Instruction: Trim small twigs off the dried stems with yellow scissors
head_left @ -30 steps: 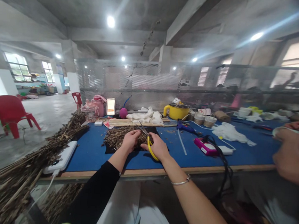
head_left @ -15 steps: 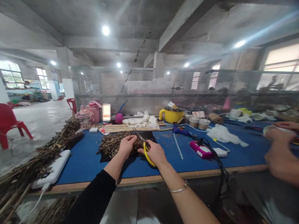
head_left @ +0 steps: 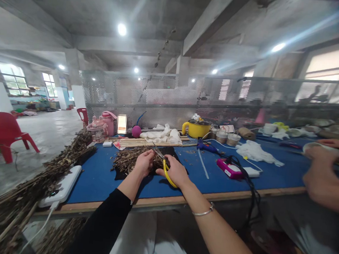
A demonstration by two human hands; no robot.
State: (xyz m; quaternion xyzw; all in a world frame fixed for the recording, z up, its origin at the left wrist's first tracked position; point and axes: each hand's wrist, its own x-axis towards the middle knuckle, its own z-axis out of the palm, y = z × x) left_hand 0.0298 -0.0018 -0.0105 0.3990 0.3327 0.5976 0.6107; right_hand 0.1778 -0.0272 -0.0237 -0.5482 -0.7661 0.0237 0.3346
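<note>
Yellow-handled scissors [head_left: 166, 175] are gripped in my right hand [head_left: 178, 172]; their blades point up and left, towards the fingertips of my other hand. My left hand [head_left: 144, 163] is closed in a pinch just left of the blades. Whatever sits between its fingers is too small and hidden to make out. Under and behind both hands, a pile of dried brown plant stems [head_left: 126, 159] lies on a black cloth [head_left: 120, 175] on the blue tabletop [head_left: 93, 187].
More dried branches [head_left: 33, 186] and a white power strip [head_left: 65, 185] lie at left. Wooden sticks [head_left: 138, 142], a yellow pot [head_left: 198, 129], a blue glue gun [head_left: 207, 147] and a magenta box [head_left: 231, 169] with black cables sit beyond. At right, a co-worker's hand [head_left: 322, 160] holds a whitish object.
The view has shifted slightly. My left hand's fingertips have drawn a little closer to the scissor blades. My right hand keeps its hold on the scissors.
</note>
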